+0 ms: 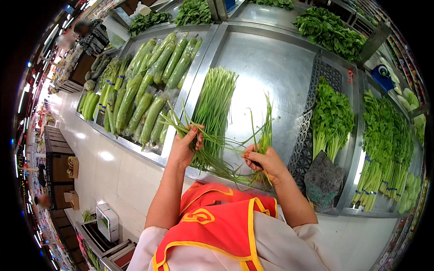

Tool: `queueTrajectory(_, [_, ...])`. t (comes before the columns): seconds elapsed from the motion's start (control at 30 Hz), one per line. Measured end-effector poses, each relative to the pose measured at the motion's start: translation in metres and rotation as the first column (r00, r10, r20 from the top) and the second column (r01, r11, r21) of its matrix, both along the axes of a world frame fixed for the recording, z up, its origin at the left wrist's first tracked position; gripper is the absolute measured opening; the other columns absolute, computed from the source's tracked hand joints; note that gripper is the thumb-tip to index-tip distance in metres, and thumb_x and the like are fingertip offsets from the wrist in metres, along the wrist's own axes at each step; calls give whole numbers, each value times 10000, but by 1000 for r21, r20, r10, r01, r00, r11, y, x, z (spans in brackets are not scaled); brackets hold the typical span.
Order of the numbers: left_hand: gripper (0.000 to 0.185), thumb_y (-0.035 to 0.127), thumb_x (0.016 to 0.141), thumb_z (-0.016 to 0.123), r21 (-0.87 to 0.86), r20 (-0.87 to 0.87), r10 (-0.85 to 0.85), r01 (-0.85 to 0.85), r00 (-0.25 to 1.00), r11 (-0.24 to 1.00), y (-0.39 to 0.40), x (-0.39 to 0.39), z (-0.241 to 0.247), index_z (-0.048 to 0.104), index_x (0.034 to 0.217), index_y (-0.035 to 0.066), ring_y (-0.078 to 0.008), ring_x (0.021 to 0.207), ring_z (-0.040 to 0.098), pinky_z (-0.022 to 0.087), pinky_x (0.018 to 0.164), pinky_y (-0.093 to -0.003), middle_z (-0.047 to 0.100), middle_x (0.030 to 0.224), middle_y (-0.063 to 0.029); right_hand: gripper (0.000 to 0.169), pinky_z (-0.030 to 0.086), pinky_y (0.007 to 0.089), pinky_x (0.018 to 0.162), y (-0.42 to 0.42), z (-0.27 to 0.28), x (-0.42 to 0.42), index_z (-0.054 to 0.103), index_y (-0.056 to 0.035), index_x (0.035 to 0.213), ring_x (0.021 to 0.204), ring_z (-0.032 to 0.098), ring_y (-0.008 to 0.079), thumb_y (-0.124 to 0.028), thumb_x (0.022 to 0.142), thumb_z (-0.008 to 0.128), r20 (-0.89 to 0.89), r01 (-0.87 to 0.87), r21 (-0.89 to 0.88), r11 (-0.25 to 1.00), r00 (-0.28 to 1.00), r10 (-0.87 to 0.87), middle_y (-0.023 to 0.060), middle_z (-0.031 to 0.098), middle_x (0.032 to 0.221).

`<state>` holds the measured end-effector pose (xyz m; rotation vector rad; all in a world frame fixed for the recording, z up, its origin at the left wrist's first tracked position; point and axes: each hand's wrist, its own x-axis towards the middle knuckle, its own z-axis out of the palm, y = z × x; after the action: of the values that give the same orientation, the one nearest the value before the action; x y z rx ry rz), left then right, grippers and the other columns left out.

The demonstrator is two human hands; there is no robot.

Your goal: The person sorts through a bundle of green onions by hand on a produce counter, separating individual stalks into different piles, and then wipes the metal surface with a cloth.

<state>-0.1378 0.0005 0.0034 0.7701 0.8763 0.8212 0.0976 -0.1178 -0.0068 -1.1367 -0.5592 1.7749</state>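
My left hand point(190, 140) pinches a small bunch of thin green stalks point(174, 122), likely garlic chives, whose long ends droop over the tray's front edge. In my right hand point(259, 159) is another tuft of green stalks point(267, 125), pointing away from me. Several loose strands stretch between the two hands. Behind and partly beneath my left hand lies a thick, neatly aligned pile of chives point(217, 98) on the stainless steel display tray point(271, 57).
Left are film-wrapped gourds point(149, 98) and banded green stalks point(112, 79). A black plastic grate point(301, 145), leafy celery point(332, 115) and a dark rough lump point(323, 179) lie right. Beyond a divider are banded celery bunches point(386, 145). A white foam box point(107, 222) stands lower left.
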Motion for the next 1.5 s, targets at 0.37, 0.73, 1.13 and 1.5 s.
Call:
queueTrajectory(0.37, [162,223,872,587,-55,-25,119,-120,993,991,12,-23,-22,584,922,69,-87,528,424,326,479,-228,537,700,2,146,265,211,437,5,0,59,537,-54,858,542,347,83,-195,898,537,-651,713,28,701,545,-528,-19,393,603])
queueTrajectory(0.73, [285,252,983,330,-258,335,382,-306,861,916,42,-54,-4,531,857,93,-307,1243,399,309,998,-507,508,1260,-136,199,230,193,400,-37,-34,72,538,-37,993,450,305,54,-176,863,596,-180,487,-44,872,855,-486,-24,375,585])
queueTrajectory(1.13, [368,291,995,205,-460,273,579,-425,768,780,37,-30,20,434,812,67,-344,1272,342,248,979,-708,474,1268,-199,150,241,187,432,-14,-12,17,644,-18,906,469,346,39,-155,851,616,74,353,67,933,931,-358,-55,444,587])
queueTrajectory(1.5, [325,285,990,267,-298,320,356,-263,878,918,18,-10,22,482,849,87,-316,1291,310,281,978,-688,463,1269,-202,157,452,285,675,32,-6,-28,662,-37,874,735,582,168,-119,742,680,515,73,426,902,800,-308,66,587,825])
